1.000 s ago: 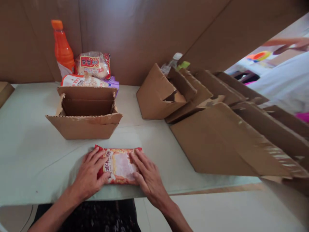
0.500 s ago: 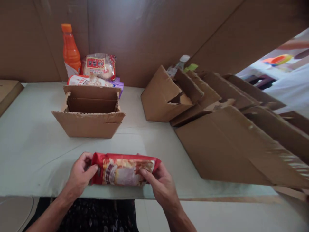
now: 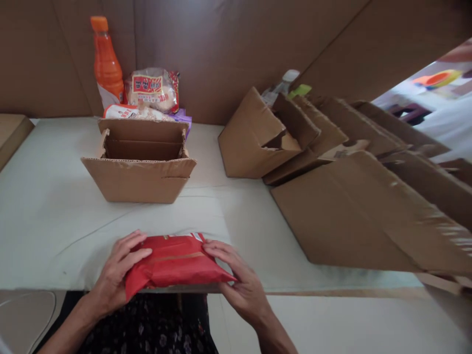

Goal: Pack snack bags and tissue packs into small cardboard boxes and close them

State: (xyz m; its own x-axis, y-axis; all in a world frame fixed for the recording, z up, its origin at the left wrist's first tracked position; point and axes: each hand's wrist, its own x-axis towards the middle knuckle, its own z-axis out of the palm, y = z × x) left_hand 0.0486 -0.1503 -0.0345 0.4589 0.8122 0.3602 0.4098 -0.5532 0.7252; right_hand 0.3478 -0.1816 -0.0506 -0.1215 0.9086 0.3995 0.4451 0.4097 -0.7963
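Observation:
Between my two hands, close to the table's front edge, is a red snack packet (image 3: 175, 263), its plain red side with a seam turned up. My left hand (image 3: 120, 268) grips the packet's left end, fingers over the top. At the right end my right hand (image 3: 239, 280) holds it, thumb below and fingers above. Beyond the packet stands a small open cardboard box (image 3: 140, 179) with its flaps raised; the part of its inside that shows holds nothing visible.
Behind the box stand an orange drink bottle (image 3: 106, 66), a clear bag of crackers (image 3: 153, 91), a white packet (image 3: 123, 111) and a purple packet (image 3: 183, 118). Several open cardboard boxes (image 3: 339, 211) fill the right side. A clear bottle (image 3: 278, 88) pokes up there. Cardboard walls (image 3: 221, 49) rise behind.
The packet has been turned over in my hands, from its printed picture side to its plain red side. Both hands have shifted their grip. The whole view has tilted slightly downward.

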